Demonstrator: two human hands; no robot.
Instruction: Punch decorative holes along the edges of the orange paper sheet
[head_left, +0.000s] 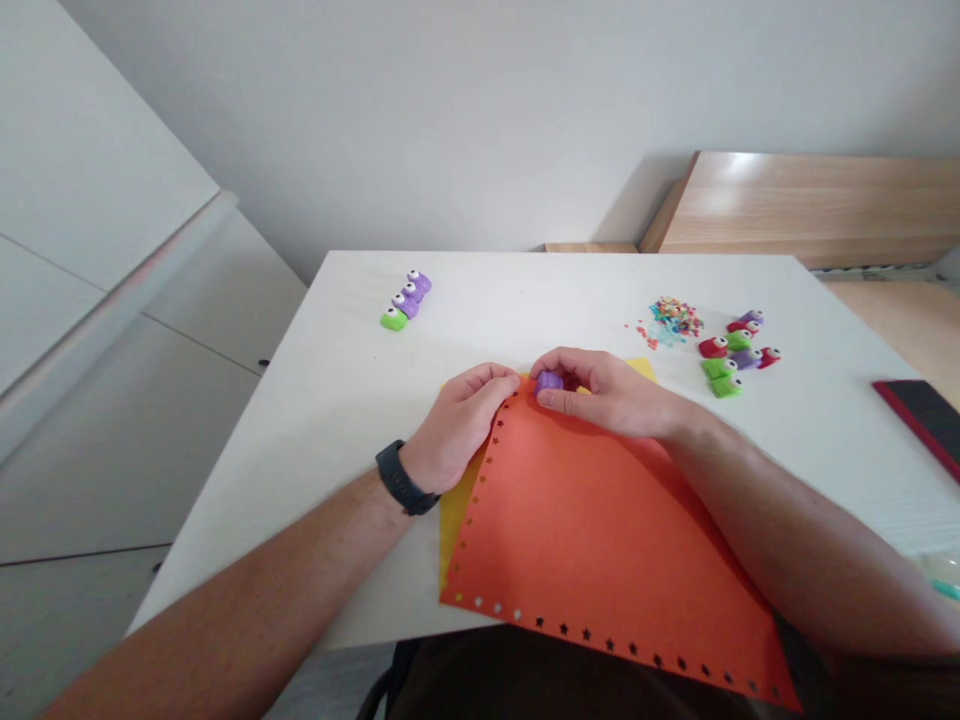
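My right hand [622, 392] is closed around a small purple craft punch [550, 381] at the top edge of an orange paper sheet [600, 520]. Close beside it, my left hand [466, 418] pinches the sheet's upper left corner between thumb and fingers. Small star-shaped holes run along the sheet's left and near edges. Part of the orange sheet hangs past the table's front edge, over my lap. Beneath it a yellow paper sheet [450, 520] shows at the left and behind my right hand. Whether the punch's slot grips the paper is hidden.
On the white table [300, 440], several purple and green punches with googly eyes [409, 296] stand in a row at the back left. Further punches [739, 350] cluster at the right, beside a pile of colourful paper confetti [675, 318]. A dark, red-edged object [919, 420] lies far right.
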